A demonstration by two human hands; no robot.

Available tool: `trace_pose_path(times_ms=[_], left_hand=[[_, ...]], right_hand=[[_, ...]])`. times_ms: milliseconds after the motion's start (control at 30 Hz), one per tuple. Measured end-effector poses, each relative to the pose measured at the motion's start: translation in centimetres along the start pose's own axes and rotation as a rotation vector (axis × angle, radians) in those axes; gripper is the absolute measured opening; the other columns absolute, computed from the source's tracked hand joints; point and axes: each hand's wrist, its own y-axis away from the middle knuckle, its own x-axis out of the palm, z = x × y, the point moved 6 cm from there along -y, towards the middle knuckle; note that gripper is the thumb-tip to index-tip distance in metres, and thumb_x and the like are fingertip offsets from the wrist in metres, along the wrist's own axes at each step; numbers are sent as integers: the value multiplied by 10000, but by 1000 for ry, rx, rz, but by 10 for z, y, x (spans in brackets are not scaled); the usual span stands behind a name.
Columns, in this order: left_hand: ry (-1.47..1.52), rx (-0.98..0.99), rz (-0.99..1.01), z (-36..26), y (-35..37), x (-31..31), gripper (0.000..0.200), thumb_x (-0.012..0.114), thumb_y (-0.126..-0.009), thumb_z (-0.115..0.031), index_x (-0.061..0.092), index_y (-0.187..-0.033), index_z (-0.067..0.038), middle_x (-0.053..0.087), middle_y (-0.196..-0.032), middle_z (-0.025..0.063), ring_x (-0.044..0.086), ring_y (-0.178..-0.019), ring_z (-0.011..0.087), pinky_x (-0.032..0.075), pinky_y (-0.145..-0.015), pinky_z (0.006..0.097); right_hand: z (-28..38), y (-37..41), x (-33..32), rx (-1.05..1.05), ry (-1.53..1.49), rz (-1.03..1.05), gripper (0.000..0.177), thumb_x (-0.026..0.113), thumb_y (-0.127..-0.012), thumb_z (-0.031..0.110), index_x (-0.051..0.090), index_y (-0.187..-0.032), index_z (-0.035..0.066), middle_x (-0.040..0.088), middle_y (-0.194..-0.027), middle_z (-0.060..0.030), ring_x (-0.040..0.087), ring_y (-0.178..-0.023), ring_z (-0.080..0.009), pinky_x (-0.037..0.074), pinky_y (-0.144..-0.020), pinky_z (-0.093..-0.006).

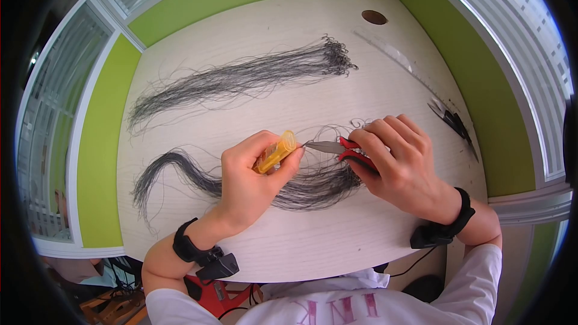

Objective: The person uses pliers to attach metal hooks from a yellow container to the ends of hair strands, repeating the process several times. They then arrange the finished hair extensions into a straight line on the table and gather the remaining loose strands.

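Observation:
My left hand (250,174) is closed around a yellow tube (276,153) with a translucent end tilted up. My right hand (400,162) grips needle-nose pliers (326,146) by their red and black handles. The jaws point left and meet a thin dark strand at my left fingertips, beside the tube's end; I cannot make out the exact hold. Under both hands lies a bundle of dark wire-like strands (301,192), curved at its left end. Farther back, a second bundle of dark strands (235,78) has curled hooks at its right end.
On the right of the pale table (289,241) lie a clear ruler (391,52) and black-handled scissors (453,123). A cable hole (374,17) is near the back. Green partitions (457,66) surround the table's back and sides. Both wrists wear black straps with small boxes.

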Motion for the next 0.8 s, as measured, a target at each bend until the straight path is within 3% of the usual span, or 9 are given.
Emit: trace_pose_path(times_ms=[100,233,300,333,400,500,600,633,800], left_hand=[[203,-277,76,4,-2,5,86,668,-897,-87,642,-889,-6,581,-702,-20,465,-540,0,338,-428,162],[136,-287,117,12,-1,4,168,679,-902,-143,627,-912,17,562,-660,-21,472,-534,22,356,-444,191],[-234,-120,325,-1,0,12,218,675,-909,-162,603,-943,41,546,-647,-16,459,-524,53,374,-471,226],[-235,-121,328,1,4,14,218,675,-909,-162,603,-943,41,546,-647,-16,459,-524,53,374,-471,226],[-285,212,278,-16,10,19,263,661,-922,-181,571,-1014,47,546,-688,-13,444,-541,71,370,-492,249],[-142,103,134,-28,3,3,270,616,-946,-191,536,-1075,32,633,-767,126,537,-583,150,437,-529,290],[156,65,-37,-16,-6,-11,297,567,-974,-184,475,-1161,28,633,-865,139,567,-704,134,462,-623,281],[152,-55,49,-12,-6,-12,269,503,-1004,-149,460,-1210,18,587,-960,90,530,-864,88,433,-750,239],[-115,-33,198,-1,-3,1,278,518,-996,-147,465,-1212,20,630,-1028,133,620,-902,167,488,-792,283]], right_hand=[[-5,-4,-6,-2,11,-30,375,803,-572,98,608,-887,42,558,-797,-46,546,-683,-196,421,-610,-322],[-2,-7,-14,-77,-1,-90,409,801,-541,88,593,-891,52,545,-790,-47,532,-677,-199,401,-595,-321],[1,-8,-15,-101,-12,-106,414,802,-536,88,590,-890,54,545,-792,-49,530,-677,-199,398,-592,-321],[1,-9,-16,-84,6,-109,404,802,-541,86,589,-884,55,546,-792,-47,532,-676,-199,398,-591,-321],[-6,-8,-15,-61,28,-111,395,801,-546,83,587,-877,56,548,-792,-46,533,-675,-199,398,-589,-321],[-23,-7,-8,-60,117,-53,374,794,-564,73,589,-876,53,542,-774,-37,537,-665,-197,407,-588,-320],[-19,-7,-8,-102,44,-15,361,794,-570,77,587,-865,55,537,-762,-39,533,-661,-198,406,-588,-322],[-16,-7,-8,-118,30,-27,372,794,-558,92,593,-869,55,535,-753,-40,532,-654,-198,403,-580,-323],[-11,-9,-16,-151,2,-99,407,791,-530,113,604,-887,57,530,-746,-39,529,-647,-198,398,-570,-324]])
